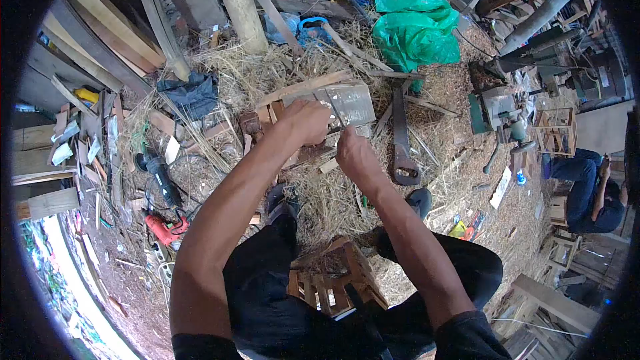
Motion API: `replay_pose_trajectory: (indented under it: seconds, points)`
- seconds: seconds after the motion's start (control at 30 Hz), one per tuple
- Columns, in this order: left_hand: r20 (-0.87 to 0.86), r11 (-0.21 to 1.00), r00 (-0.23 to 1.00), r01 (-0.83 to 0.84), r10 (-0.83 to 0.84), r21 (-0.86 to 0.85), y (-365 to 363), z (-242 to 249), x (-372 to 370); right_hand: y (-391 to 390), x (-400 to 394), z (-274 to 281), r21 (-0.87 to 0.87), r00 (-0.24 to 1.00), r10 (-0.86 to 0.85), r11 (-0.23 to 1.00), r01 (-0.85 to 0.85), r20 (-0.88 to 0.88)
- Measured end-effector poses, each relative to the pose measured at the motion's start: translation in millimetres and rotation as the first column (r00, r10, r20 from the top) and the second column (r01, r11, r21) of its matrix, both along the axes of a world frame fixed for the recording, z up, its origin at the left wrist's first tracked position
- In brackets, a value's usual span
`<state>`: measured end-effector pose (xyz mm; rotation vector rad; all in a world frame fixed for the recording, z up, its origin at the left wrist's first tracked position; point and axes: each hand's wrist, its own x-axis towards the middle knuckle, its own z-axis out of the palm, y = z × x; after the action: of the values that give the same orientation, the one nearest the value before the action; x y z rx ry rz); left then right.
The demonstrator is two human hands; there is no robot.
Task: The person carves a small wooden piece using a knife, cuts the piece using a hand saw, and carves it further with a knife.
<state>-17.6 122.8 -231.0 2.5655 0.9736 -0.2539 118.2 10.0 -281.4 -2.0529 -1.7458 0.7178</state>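
Note:
My left hand (310, 121) is a closed fist over the near-left side of a low wooden work block (303, 87); whatever its fingers grip is hidden under them. My right hand (357, 153), just nearer and to the right, is closed around the near end of a thin dark rod-like tool (337, 111). The tool slants away over a clear, shiny plastic-looking piece (357, 102) on the block. Right of the block, a handsaw (401, 130) lies on the straw with its handle toward me.
Straw and shavings cover the ground. A green plastic sheet (417, 23) lies ahead, planks (110, 23) lean at the left. A dark angle grinder (160, 177) and red power tool (165, 227) lie left. A wooden stool (363, 267) stands between my legs; another person (587, 190) sits right.

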Motion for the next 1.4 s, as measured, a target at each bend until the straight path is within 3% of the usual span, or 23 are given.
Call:
replay_pose_trajectory:
  seconds: [0.13,0.23,0.27,0.37,0.47,0.57,0.6,0.7,0.83,0.93,1.03,1.07,1.17,1.3,1.33,1.4]
  points:
    - [-0.011,1.0,1.0,0.011,-0.011,0.013,0.5,-0.2,0.8,7.3,8.0,-1.6,-0.026,0.998,0.055,0.998,-0.055,0.005]
    - [-0.039,1.0,0.999,-0.007,0.008,0.013,-5.2,-2.0,0.2,15.6,1.9,-11.4,0.069,0.987,0.132,0.988,-0.139,0.092]
    - [-0.037,0.999,0.999,-0.029,0.03,0.027,-6.0,-2.6,0.5,10.2,-0.6,-11.3,0.074,0.99,0.066,0.994,-0.075,0.124]
    - [-0.099,0.998,0.993,-0.061,0.064,0.029,-3.4,-11.0,3.8,12.6,-0.2,-9.7,0.005,0.999,0.03,1.0,-0.03,0.042]
    - [-0.175,0.999,0.984,-0.031,0.033,0.015,-6.1,6.2,9.2,4.5,-6.4,-2.0,0.142,0.999,-0.029,0.99,0.023,0.036]
    - [-0.196,0.999,0.98,-0.034,0.037,0.016,-8.9,19.9,14.1,0.7,-1.2,5.8,0.185,0.997,0.06,0.982,-0.048,-0.056]
    - [-0.2,0.999,0.979,-0.043,0.044,0.007,-12.2,16.2,12.3,4.8,7.9,-37.6,0.199,0.993,0.113,0.973,-0.119,0.043]
    - [-0.113,0.998,0.993,-0.037,0.043,0.053,-7.6,-6.9,5.7,-19.6,0.8,-12.9,0.109,0.994,-0.016,0.994,0.027,-0.105]
    - [-0.095,0.998,0.994,-0.059,0.061,0.027,-12.8,0.3,-0.2,-30.0,-1.8,-21.8,0.082,1.0,-0.013,0.997,0.013,-0.003]
    - [-0.041,0.999,0.999,0.005,-0.004,0.041,-2.9,-13.7,-5.1,-16.2,3.8,-14.2,-0.119,0.999,-0.024,0.993,0.018,-0.044]
    - [-0.026,1.0,1.0,0.002,-0.002,0.012,-1.9,-10.6,-8.7,5.2,1.4,-19.8,0.216,0.986,0.157,0.963,-0.164,0.051]
    - [-0.01,1.0,1.0,-0.021,0.02,-0.023,-2.0,-8.6,-12.4,13.5,-2.0,-23.3,0.137,0.99,0.134,0.982,-0.127,-0.041]
    - [-0.017,0.998,0.999,-0.039,0.038,-0.043,-2.0,-5.8,-6.0,9.6,-5.8,-21.6,0.068,0.999,0.012,0.998,-0.01,-0.031]
    - [-0.035,0.999,0.999,-0.042,0.041,-0.03,-6.6,-0.2,-5.6,16.0,11.2,-6.3,0.083,0.99,0.125,0.989,-0.119,-0.072]
    - [-0.03,0.999,0.999,-0.027,0.025,-0.039,-7.8,0.8,-2.7,10.7,15.1,6.4,0.117,0.989,0.018,0.993,0.0,-0.148]
    - [-0.022,0.993,0.997,-0.079,0.077,-0.091,-10.5,0.1,-0.5,0.7,17.6,25.6,0.031,0.992,0.003,1.0,0.001,-0.122]
